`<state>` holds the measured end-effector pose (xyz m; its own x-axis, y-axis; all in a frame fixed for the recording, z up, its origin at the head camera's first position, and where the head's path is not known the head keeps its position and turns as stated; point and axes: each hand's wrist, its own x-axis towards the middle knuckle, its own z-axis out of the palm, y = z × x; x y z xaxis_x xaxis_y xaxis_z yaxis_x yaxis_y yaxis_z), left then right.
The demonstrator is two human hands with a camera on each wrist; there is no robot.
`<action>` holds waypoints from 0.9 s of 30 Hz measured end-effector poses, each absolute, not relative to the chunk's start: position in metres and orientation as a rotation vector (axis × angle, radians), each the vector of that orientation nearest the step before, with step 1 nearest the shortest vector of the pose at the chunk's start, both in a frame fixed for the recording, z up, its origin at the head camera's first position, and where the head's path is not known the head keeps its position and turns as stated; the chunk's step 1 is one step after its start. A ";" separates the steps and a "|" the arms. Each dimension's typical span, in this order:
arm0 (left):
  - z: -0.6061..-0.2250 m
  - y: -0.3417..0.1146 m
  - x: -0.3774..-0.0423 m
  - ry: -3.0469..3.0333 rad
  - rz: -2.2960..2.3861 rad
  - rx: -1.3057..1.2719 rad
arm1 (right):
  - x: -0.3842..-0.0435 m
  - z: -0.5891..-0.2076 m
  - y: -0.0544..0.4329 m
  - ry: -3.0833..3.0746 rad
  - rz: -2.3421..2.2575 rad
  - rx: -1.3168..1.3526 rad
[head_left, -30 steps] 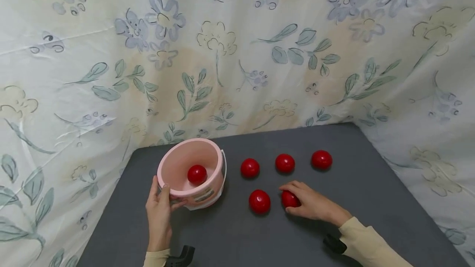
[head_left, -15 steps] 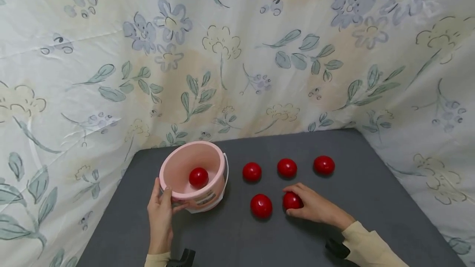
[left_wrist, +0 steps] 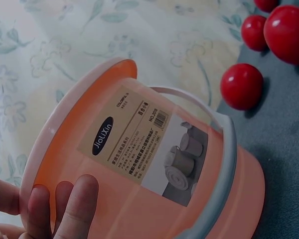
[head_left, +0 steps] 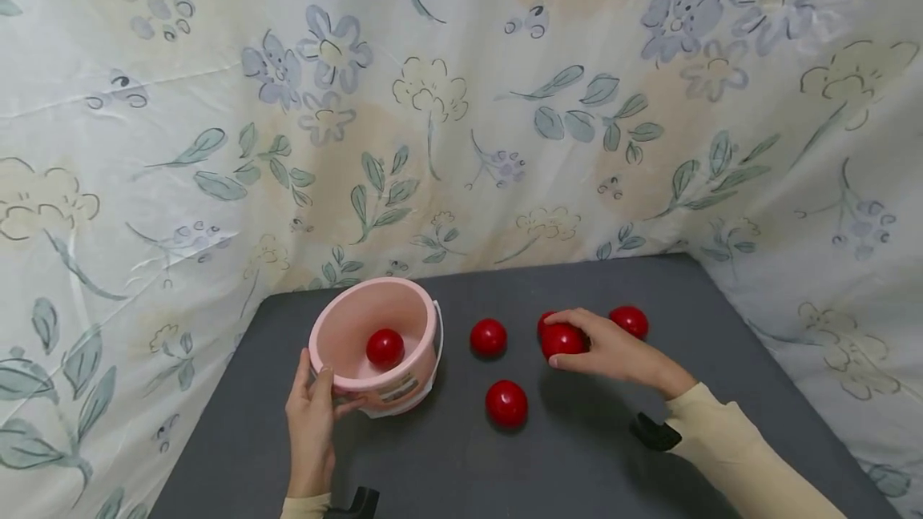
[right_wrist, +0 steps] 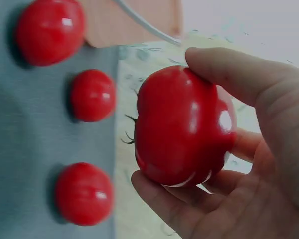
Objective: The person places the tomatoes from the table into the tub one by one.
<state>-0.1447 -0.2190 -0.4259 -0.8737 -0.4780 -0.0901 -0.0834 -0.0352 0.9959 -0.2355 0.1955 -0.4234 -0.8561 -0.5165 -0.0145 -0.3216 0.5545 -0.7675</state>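
A large red tomato (right_wrist: 182, 127) is grasped between the thumb and fingers of the right hand (head_left: 620, 351), raised off the dark grey table (head_left: 447, 463); the rim of the pink bucket (head_left: 339, 335) is pinched by the left hand (head_left: 312, 419). The step in hand is judged to be a lift; a leftward carry over the rim seems called for. Inside, one tomato (head_left: 385, 348) is seen. Another tomato (head_left: 544, 325) is mostly hidden behind the raised one. The label's (left_wrist: 144, 144) finest print cannot be read, and the left hand is cut off in the left wrist view.
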 end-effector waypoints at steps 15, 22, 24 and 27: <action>-0.427 -0.220 -0.146 -1.973 -1.971 0.586 | -0.277 -0.345 0.192 2.552 -1.266 -0.632; -0.428 -0.217 -0.141 -1.962 -1.973 0.585 | -0.289 -0.318 0.180 2.529 -1.324 -0.665; -0.429 -0.216 -0.140 -1.958 -1.976 0.587 | -0.292 -0.313 0.175 2.537 -1.331 -0.674; -0.429 -0.214 -0.138 -1.950 -1.980 0.585 | -0.295 -0.308 0.167 2.523 -1.338 -0.681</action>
